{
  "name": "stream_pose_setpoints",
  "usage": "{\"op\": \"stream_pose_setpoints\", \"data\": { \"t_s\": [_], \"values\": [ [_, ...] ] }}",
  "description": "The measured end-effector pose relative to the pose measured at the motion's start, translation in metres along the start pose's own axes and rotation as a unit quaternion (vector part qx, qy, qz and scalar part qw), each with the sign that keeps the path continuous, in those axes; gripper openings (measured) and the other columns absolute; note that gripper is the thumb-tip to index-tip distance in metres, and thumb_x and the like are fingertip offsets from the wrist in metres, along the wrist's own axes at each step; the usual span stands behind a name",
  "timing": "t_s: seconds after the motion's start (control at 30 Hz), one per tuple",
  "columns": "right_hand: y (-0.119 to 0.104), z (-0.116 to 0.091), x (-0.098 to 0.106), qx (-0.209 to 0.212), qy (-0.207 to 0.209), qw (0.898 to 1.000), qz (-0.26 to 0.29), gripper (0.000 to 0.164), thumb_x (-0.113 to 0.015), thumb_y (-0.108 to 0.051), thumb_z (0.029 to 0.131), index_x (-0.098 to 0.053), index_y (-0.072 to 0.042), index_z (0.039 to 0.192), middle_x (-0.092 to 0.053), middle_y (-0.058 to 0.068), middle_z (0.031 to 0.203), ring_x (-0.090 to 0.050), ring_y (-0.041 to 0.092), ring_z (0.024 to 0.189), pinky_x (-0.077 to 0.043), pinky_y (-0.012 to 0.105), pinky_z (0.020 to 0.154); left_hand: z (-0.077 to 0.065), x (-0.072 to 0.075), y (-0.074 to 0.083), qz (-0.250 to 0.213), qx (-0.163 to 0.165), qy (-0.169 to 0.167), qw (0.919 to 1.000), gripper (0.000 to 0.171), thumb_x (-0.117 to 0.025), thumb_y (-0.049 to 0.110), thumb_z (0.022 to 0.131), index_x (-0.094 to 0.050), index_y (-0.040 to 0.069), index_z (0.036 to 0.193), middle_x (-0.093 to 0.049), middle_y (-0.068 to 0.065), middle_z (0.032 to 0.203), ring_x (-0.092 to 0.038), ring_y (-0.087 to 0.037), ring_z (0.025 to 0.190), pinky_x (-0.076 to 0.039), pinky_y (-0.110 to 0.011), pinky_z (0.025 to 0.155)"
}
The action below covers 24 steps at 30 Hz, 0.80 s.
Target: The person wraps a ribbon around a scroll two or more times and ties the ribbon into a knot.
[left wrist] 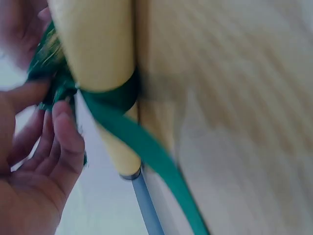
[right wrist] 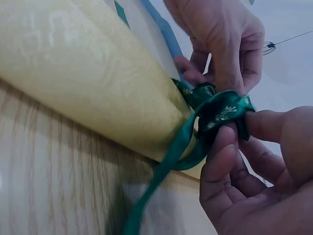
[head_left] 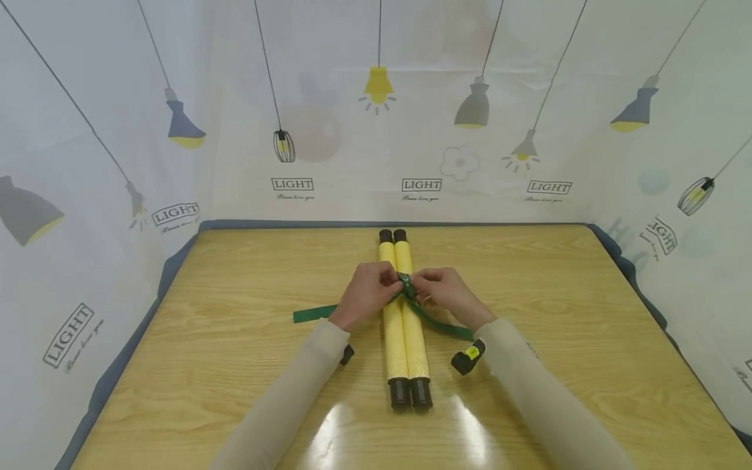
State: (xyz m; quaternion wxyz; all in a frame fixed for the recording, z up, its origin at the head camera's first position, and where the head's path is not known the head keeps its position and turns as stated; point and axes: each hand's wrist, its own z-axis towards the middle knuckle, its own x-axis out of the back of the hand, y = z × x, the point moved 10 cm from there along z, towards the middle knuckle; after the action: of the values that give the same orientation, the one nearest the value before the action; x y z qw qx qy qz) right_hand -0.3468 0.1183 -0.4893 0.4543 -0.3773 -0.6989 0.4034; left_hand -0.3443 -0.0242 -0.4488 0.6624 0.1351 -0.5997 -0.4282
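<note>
Two yellow tubes [head_left: 395,333] with dark end caps lie side by side on the table, pointing away from me. A green ribbon [head_left: 314,314] with gold print goes round their middle, and one tail runs out to each side. On top of the tubes my left hand [head_left: 367,292] pinches the gathered ribbon between thumb and fingers. From the other side my right hand [head_left: 448,292] pinches a ribbon loop [right wrist: 225,115], its thumb and fingertips close to the left hand's. The crossing of the ribbon is partly hidden behind the fingers.
The wood-grain table [head_left: 235,281] has a blue-grey edge along its back and sides. Behind it hangs a white sheet [head_left: 352,143] printed with lamps. A small black object with a yellow label [head_left: 468,357] sits by the right sleeve, and another dark piece [head_left: 348,354] by the left.
</note>
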Motion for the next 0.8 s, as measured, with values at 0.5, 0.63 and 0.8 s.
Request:
{"op": "stream_pose_setpoints", "data": {
  "t_s": [0.5,0.63,0.8],
  "values": [
    [-0.021,-0.009,0.01,0.08,0.025,0.994,-0.064,0.02,-0.063,-0.018,0.096,-0.071,-0.007,0.111,-0.071,0.009,0.094,-0.065,0.034,0.091,-0.054,0.05,0.071,0.001,0.035,-0.036,-0.059,0.046,-0.021,0.997,0.042,-0.07,0.022,0.092,-0.062,0.01,0.131,-0.061,-0.013,0.117,-0.061,-0.022,0.087,-0.053,-0.036,0.073],
    [-0.026,-0.01,0.007,0.106,0.016,0.991,-0.076,0.019,-0.065,-0.016,0.095,-0.072,-0.006,0.109,-0.071,0.008,0.098,-0.065,0.03,0.089,-0.055,0.043,0.071,0.001,0.022,-0.044,-0.077,0.084,-0.049,0.9923,0.039,-0.065,0.042,0.094,-0.067,0.014,0.121,-0.066,-0.004,0.106,-0.062,-0.018,0.087,-0.053,-0.034,0.072],
    [-0.031,-0.012,0.003,0.135,0.008,0.986,-0.099,0.017,-0.066,-0.016,0.094,-0.073,-0.007,0.107,-0.071,0.006,0.102,-0.063,0.019,0.09,-0.051,0.033,0.074,0.001,0.014,-0.045,-0.113,0.115,-0.065,0.9848,0.031,-0.064,0.044,0.094,-0.074,0.015,0.102,-0.071,-0.003,0.094,-0.066,-0.02,0.08,-0.054,-0.033,0.066]
  ]
}}
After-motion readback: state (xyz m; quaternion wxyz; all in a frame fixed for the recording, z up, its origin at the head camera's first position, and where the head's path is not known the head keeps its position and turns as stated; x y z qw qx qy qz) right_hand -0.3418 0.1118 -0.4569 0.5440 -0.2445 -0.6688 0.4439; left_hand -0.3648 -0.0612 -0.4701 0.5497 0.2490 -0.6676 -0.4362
